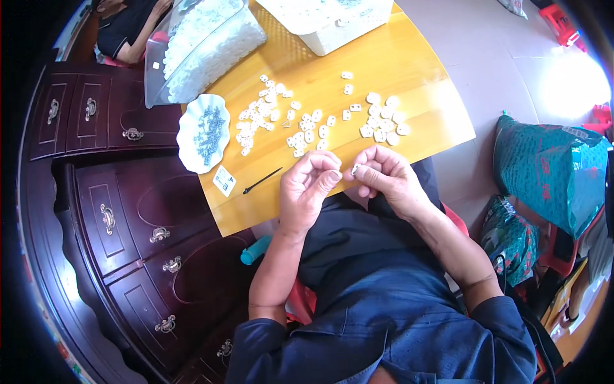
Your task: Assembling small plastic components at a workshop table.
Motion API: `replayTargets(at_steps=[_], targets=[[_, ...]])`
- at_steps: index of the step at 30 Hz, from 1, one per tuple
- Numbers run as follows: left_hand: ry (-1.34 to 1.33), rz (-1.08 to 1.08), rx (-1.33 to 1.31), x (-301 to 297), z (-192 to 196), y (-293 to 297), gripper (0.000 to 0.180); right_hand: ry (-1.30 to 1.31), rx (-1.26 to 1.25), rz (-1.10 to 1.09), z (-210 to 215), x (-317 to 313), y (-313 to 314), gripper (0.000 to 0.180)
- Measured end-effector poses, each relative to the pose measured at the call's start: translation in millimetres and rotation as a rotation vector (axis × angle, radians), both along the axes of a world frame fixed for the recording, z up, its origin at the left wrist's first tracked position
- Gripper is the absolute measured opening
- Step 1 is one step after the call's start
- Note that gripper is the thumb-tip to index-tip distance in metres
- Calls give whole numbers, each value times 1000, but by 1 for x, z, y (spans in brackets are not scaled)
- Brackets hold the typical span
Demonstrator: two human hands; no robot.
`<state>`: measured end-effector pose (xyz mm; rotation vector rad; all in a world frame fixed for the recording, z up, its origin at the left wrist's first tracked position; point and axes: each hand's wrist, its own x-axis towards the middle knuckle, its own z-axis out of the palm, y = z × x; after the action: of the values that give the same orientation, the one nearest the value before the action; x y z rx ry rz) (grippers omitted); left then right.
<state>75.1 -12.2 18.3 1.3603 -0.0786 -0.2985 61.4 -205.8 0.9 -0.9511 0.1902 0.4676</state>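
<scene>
Over the table's near edge, my right hand [390,181] pinches a small white plastic piece [354,169] between thumb and forefinger. Just left of it, my left hand [309,189] is closed, its thumb tip against the curled forefinger; whatever it grips is too small to make out. Beyond my hands lie loose groups of small white pieces: a wide scatter of oblong ones with dark holes [259,114], a middle cluster [307,130] and a group of round ones [385,118]. A slim black pointed tool [262,181] rests left of my left hand.
At the table's left edge sits a scalloped white dish [185,137] of small metal parts, near a small printed card [224,181]. A clear bin [157,80] of white pieces and a white tub [332,40] stand behind. Dark drawers [102,217] flank the left; green bags [543,173] the right.
</scene>
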Motion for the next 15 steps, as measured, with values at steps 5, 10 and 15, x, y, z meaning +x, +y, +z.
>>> replayTargets(at_steps=[5,10,15], targets=[[-48,20,10,0,-4,-12,7,5,54,-12,-2,-3,1,10],[-79,19,26,1,-6,-16,5,-13,86,-29,-2,-5,2,10],[-57,8,34,-1,-10,-16,5,-42,88,-74,-2,-6,4,10]])
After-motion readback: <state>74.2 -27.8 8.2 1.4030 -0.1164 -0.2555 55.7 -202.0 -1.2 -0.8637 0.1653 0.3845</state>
